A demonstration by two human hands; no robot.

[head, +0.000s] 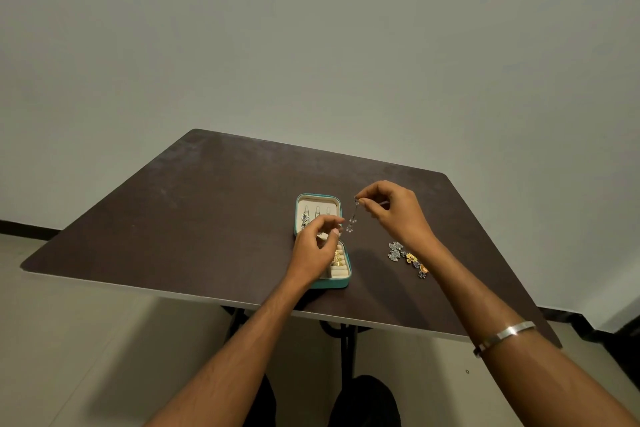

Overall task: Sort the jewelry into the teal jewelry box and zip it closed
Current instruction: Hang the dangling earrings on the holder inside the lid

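The teal jewelry box [298, 215] lies open on the dark table, its cream lid panel holding one earring [304, 218] and its base holding gold rings [337, 258]. My right hand [394, 211] pinches the top of a dangling silver earring [352, 218] just right of the lid. Over the box hovers my left hand [317, 243], fingers curled, thumb and forefinger close to the earring's lower end; whether they touch it I cannot tell. It hides part of the box base.
A small heap of loose jewelry [407, 258], silver and gold pieces, lies on the table [190, 218] to the right of the box, under my right wrist. The near table edge runs just below the box.
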